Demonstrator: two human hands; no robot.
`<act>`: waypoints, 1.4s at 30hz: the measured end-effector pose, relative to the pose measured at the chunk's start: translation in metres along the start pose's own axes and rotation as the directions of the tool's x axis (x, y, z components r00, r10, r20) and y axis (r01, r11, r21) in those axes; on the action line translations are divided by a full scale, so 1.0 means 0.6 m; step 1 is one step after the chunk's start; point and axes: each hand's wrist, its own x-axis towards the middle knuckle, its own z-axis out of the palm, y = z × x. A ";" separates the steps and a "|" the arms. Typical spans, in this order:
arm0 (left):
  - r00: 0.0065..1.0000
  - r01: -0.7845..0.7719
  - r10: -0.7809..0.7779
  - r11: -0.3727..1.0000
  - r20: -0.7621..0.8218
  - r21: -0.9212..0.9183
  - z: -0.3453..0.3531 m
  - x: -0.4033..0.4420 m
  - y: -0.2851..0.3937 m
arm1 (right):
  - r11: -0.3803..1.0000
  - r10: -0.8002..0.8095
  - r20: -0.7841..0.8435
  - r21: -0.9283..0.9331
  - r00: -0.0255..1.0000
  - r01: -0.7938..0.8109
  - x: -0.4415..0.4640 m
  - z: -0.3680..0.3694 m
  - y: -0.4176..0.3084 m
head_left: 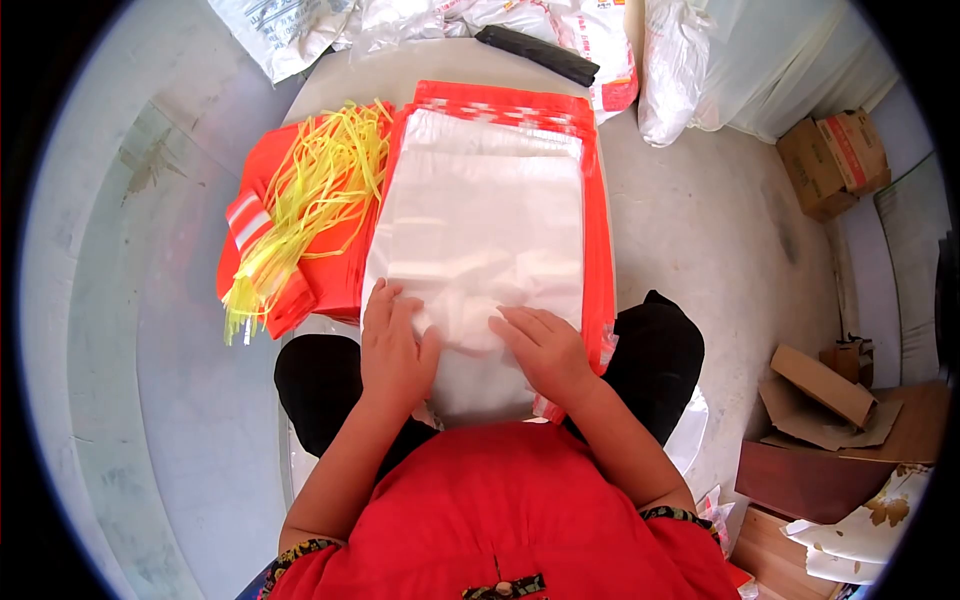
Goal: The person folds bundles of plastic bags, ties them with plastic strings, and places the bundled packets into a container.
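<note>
A clear plastic bag (485, 220) lies flat on top of a stack of red-edged sheets or bags (597, 240) in front of me. My left hand (395, 345) rests on the near left part of the clear bag, its fingers stretched and spread. On the near right part lies my right hand (545, 348), fingers extended and apart, angled inward. Between the two hands the plastic is slightly wrinkled. Left of the stack, a bundle of yellow strips (325, 180) sits over a pile of red material (265, 165). A red-and-white striped piece (248, 220) shows beside the strips.
The pale table (375, 68) holds a rolled black bag (537, 54) at its far side. White printed sacks (275, 35) and a white plastic bag (670, 75) are beyond it. A cardboard box (833, 165) stands far right; open cardboard (830, 405) lies near right.
</note>
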 end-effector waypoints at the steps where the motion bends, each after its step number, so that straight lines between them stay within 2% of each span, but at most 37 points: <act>1: 1.000 -0.009 0.009 1.000 0.001 0.011 0.001 -0.001 0.000 | 1.000 0.002 0.003 0.002 1.000 -0.002 -0.001 0.000 0.000; 3: 1.000 -0.026 0.026 0.999 0.000 0.033 0.003 -0.002 0.002 | 1.000 -0.003 0.002 -0.004 1.000 0.003 0.001 -0.002 0.001; 9: 0.998 -0.061 0.060 0.993 -0.016 -0.097 0.006 0.003 0.013 | 1.000 -0.012 -0.008 -0.008 1.000 0.012 0.001 0.001 0.002; 15: 0.999 -0.041 0.044 0.990 0.020 -0.133 0.002 0.017 0.021 | 1.000 0.001 -0.021 0.011 1.000 0.000 -0.009 0.011 0.006; 18: 0.999 0.006 0.008 0.961 0.048 -0.278 -0.007 0.027 0.030 | 1.000 -0.002 -0.025 0.012 1.000 0.002 -0.006 0.008 0.007; 21: 0.999 -0.029 0.033 0.927 0.006 -0.374 -0.013 0.028 0.034 | 1.000 -0.003 -0.028 0.006 1.000 0.003 -0.005 0.009 0.005; 24: 0.994 0.054 0.006 0.843 0.110 -0.535 -0.004 0.022 0.019 | 1.000 -0.005 -0.026 0.007 1.000 0.005 -0.006 0.010 0.006; 27: 0.994 0.011 0.020 0.961 0.108 -0.275 -0.026 0.023 0.042 | 1.000 -0.013 -0.027 0.024 1.000 0.014 -0.002 0.006 0.004; 30: 0.989 -0.094 0.118 0.969 0.093 -0.228 -0.016 0.023 0.018 | 0.999 -0.004 -0.006 0.033 1.000 0.004 -0.002 0.005 0.005; 33: 0.984 0.051 0.001 0.957 0.178 -0.287 -0.021 0.025 0.027 | 1.000 0.006 0.020 0.030 1.000 -0.006 -0.004 0.005 0.005; 36: 0.983 -0.058 0.091 0.978 0.161 -0.199 -0.016 0.026 0.025 | 1.000 0.008 0.025 0.025 1.000 -0.008 -0.007 0.002 0.005; 42: 0.986 -0.086 0.107 0.983 0.130 -0.163 -0.012 0.029 0.029 | 0.998 0.028 0.037 0.059 0.999 -0.030 -0.010 0.003 0.007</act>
